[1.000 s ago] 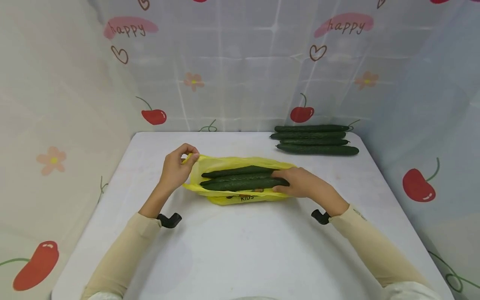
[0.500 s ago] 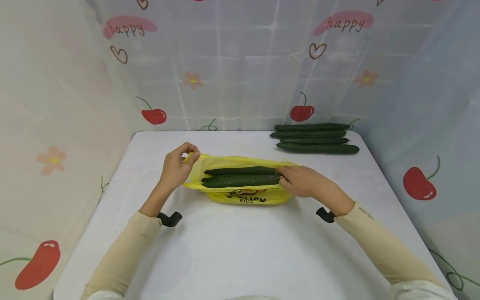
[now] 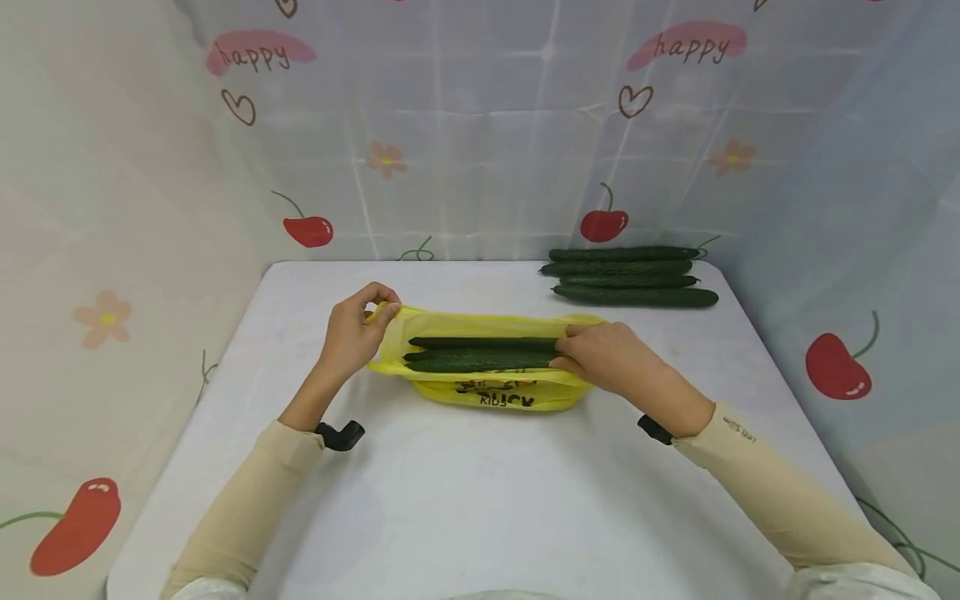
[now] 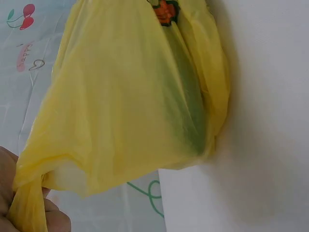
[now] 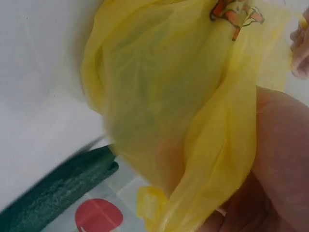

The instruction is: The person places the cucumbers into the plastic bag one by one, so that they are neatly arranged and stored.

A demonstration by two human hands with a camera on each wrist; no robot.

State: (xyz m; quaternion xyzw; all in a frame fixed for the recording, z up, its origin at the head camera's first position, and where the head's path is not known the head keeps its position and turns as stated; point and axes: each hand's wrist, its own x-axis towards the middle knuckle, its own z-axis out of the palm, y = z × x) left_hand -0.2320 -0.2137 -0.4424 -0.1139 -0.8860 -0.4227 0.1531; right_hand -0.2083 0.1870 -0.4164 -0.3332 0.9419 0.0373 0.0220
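A yellow plastic bag with printed lettering lies on its side on the table, its mouth stretched wide. Inside it, long dark green cucumbers lie side by side. My left hand pinches the bag's left corner between thumb and fingers; in the left wrist view the bunched plastic runs through those fingers. At the other end, my right hand grips the bag's edge, close over the cucumbers' right ends and hiding them. Through the thin plastic in the right wrist view, a finger shows faintly.
Several more cucumbers lie in a row at the table's back right corner. A white table is enclosed by printed curtains behind and at both sides. Each wrist carries a black camera mount.
My right hand has drawn back slightly right from over the cucumbers to the bag's right edge. The bag's mouth is wider and more front print shows. My left hand keeps its place.
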